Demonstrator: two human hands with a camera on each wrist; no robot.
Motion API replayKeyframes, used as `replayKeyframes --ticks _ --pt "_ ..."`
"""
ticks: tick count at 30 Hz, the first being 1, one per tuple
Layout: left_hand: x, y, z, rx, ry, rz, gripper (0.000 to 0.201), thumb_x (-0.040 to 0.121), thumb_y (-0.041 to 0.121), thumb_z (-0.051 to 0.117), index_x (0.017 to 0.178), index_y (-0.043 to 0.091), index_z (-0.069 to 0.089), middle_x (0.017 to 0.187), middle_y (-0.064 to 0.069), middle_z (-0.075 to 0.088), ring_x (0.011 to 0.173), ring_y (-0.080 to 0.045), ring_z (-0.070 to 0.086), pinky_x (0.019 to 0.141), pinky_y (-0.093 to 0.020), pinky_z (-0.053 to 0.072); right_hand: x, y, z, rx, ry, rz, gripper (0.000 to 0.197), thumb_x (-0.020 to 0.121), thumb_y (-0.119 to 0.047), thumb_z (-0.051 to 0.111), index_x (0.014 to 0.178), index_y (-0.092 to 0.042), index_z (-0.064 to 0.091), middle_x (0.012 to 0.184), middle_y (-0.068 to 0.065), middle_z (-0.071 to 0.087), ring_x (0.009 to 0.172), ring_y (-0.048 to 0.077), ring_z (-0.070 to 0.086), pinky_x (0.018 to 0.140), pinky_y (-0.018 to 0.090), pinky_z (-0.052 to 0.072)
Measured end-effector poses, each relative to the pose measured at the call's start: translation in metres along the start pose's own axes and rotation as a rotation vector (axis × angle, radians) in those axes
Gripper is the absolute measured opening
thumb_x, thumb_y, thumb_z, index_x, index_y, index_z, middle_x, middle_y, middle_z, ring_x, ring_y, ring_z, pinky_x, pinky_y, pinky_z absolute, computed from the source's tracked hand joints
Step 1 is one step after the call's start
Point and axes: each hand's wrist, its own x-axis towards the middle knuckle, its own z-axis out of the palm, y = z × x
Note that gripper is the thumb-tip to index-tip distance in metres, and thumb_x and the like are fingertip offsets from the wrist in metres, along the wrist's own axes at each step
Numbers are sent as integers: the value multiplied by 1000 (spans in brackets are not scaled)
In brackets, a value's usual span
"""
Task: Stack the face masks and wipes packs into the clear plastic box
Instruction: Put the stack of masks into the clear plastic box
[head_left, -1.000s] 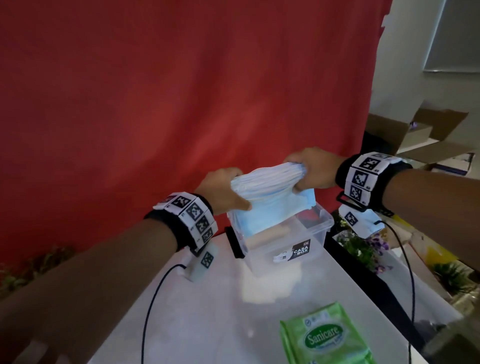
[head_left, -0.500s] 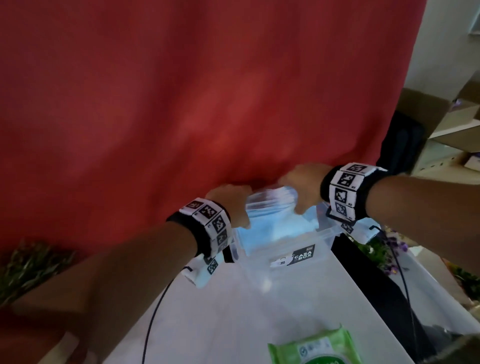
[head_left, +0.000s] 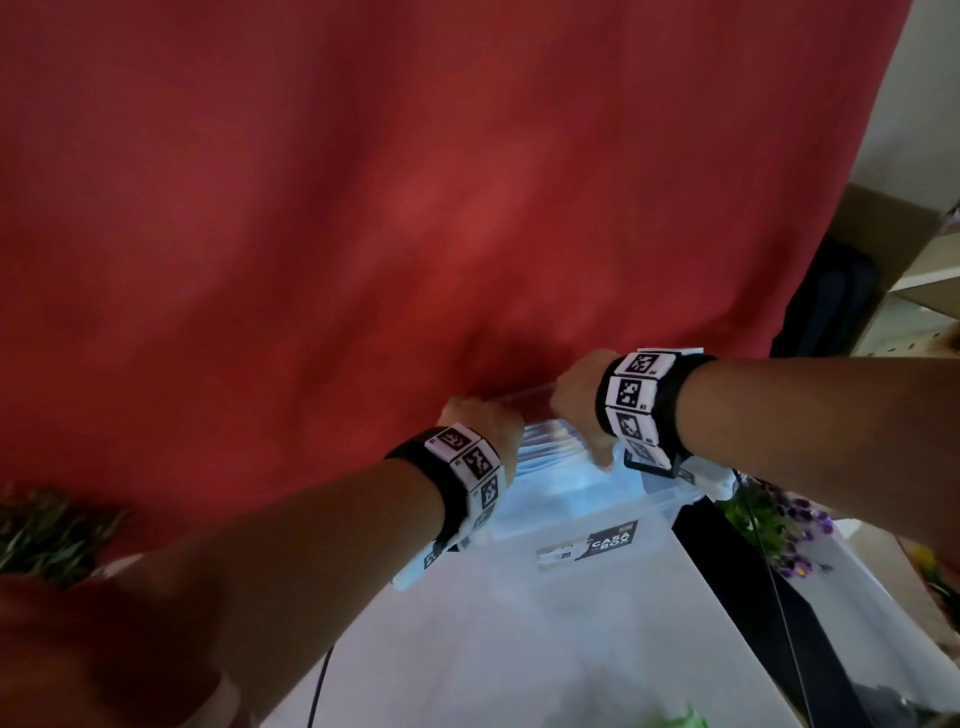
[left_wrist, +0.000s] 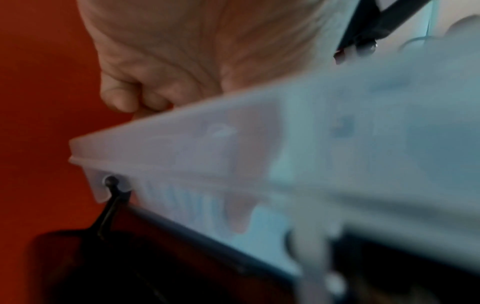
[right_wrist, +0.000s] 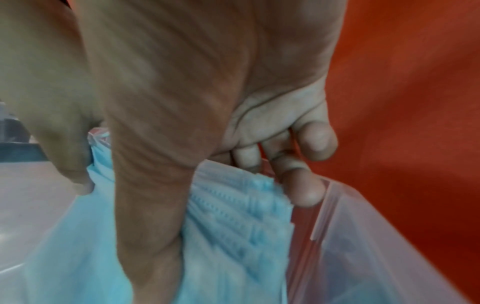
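Observation:
A stack of blue face masks (head_left: 563, 460) in a clear wrapper stands on edge inside the clear plastic box (head_left: 649, 512) with a "CASA BOX" label. My left hand (head_left: 483, 415) grips the stack's left end at the box rim, and its curled fingers (left_wrist: 130, 96) show above the rim (left_wrist: 182, 144). My right hand (head_left: 576, 402) pinches the right end, thumb in front and fingers (right_wrist: 303, 191) behind the masks (right_wrist: 233, 216), close to the box wall (right_wrist: 363, 257). Only the top edge of the green wipes pack (head_left: 675, 722) shows at the bottom of the head view.
A red cloth (head_left: 415, 208) hangs directly behind the box. The box stands on a white table (head_left: 519, 649), with a black latch (left_wrist: 111, 205) at its left side. Purple flowers (head_left: 779, 530) and cardboard boxes (head_left: 883, 234) lie to the right, plants (head_left: 52, 535) to the left.
Both hands have lowered the mask stack from above the box down into it. The head view has shifted, so the green wipes pack has slid to the bottom edge.

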Motion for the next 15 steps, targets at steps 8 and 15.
replayKeyframes --ticks 8,15 --pt "7 6 9 -36 -58 -57 37 82 14 68 119 14 61 117 -3 68 109 -30 65 86 -40 54 16 4 8 -23 -5 -55 41 44 -55 82 73 -27 76 70 -2 73 63 17 70 55 25 51" --pt "5 8 8 -29 -95 -68 38 81 16 71 118 15 64 117 1 67 113 -27 63 93 -45 51 5 -13 5 -286 123 6 15 83 -27 62 96 -25 69 84 -8 64 74 21 61 48 24 34"
